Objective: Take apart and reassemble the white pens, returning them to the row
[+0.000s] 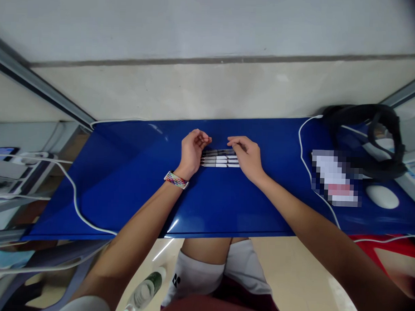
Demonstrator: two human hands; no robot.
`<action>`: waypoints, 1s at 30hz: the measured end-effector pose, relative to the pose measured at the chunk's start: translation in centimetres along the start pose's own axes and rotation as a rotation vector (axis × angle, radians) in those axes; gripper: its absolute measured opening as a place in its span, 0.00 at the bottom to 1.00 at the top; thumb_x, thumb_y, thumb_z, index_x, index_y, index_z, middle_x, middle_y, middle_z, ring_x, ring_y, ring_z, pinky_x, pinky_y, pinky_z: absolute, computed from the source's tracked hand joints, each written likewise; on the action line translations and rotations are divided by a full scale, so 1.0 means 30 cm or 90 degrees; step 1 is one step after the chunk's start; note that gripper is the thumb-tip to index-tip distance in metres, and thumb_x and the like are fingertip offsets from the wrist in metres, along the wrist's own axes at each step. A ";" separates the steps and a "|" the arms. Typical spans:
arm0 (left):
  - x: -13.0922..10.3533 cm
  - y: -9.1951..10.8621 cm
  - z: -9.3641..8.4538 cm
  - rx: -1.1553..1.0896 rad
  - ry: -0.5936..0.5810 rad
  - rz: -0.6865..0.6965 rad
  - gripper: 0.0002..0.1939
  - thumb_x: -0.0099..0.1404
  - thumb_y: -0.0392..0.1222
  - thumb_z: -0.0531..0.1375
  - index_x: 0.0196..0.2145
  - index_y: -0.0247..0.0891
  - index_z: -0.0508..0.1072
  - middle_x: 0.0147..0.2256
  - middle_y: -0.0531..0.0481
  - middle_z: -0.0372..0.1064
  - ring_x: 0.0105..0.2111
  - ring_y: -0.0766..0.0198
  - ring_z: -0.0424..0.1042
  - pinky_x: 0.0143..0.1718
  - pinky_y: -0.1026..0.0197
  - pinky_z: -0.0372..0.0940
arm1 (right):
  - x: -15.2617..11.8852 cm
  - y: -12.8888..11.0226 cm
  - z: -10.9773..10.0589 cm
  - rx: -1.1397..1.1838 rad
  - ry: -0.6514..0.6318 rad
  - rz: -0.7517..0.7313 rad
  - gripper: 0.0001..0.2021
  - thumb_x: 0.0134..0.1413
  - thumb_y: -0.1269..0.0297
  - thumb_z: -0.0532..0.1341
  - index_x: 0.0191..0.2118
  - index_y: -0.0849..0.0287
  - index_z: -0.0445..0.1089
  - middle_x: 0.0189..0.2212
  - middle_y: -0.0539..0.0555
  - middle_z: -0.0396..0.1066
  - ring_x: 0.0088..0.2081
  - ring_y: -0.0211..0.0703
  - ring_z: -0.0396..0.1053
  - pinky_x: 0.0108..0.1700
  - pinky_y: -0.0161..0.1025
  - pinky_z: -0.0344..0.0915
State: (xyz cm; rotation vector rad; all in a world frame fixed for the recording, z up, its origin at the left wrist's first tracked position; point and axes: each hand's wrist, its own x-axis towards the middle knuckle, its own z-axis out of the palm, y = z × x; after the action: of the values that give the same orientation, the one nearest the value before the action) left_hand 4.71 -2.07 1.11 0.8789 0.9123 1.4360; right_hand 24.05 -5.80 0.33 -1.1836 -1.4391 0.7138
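Observation:
Several pens [221, 160] lie side by side in a row on the blue desk [223, 197], some with white barrels and the farther ones darker. My left hand [193, 150] stands on its edge at the row's left end, fingers loosely curved and apart, with nothing seen in them. At the right end, my right hand [248, 158] rests against the pens and covers their ends. Its index finger reaches toward the left above the darker pens, and the thumb is apart from it. A colourful woven band [176, 180] is around my left wrist.
To the right are a black padded strap-like object [395, 130], a blurred-out rectangular item [334, 178] and a white computer mouse [383, 197]. White cables [301, 140] cross both sides of the desk. A wall [209, 92] stands behind; a plastic bottle [144, 291] is below.

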 end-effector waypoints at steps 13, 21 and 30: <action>-0.004 -0.004 0.005 -0.012 0.024 0.039 0.21 0.77 0.49 0.62 0.26 0.40 0.71 0.28 0.51 0.68 0.32 0.64 0.74 0.46 0.59 0.74 | -0.008 -0.023 -0.029 -0.088 -0.082 -0.170 0.09 0.68 0.68 0.63 0.37 0.50 0.81 0.52 0.56 0.84 0.64 0.59 0.77 0.70 0.64 0.70; 0.000 0.010 -0.015 -0.011 0.038 0.046 0.20 0.77 0.50 0.62 0.27 0.40 0.71 0.29 0.51 0.68 0.32 0.64 0.74 0.43 0.60 0.74 | -0.023 -0.057 -0.081 -0.199 -0.299 -0.377 0.07 0.64 0.71 0.68 0.35 0.51 0.82 0.55 0.57 0.81 0.69 0.66 0.70 0.68 0.68 0.70; 0.009 0.027 -0.026 -0.015 0.072 0.043 0.20 0.77 0.50 0.62 0.27 0.41 0.69 0.28 0.51 0.69 0.31 0.64 0.75 0.40 0.60 0.74 | -0.013 -0.047 -0.097 -0.239 -0.320 -0.378 0.04 0.60 0.65 0.75 0.40 0.49 0.83 0.57 0.57 0.79 0.71 0.68 0.66 0.71 0.72 0.64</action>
State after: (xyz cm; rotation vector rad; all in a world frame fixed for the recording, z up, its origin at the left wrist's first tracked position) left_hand 3.65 -1.86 1.53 0.8235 0.9564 1.5643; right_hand 26.42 -7.15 2.15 -0.7911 -2.2913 0.3333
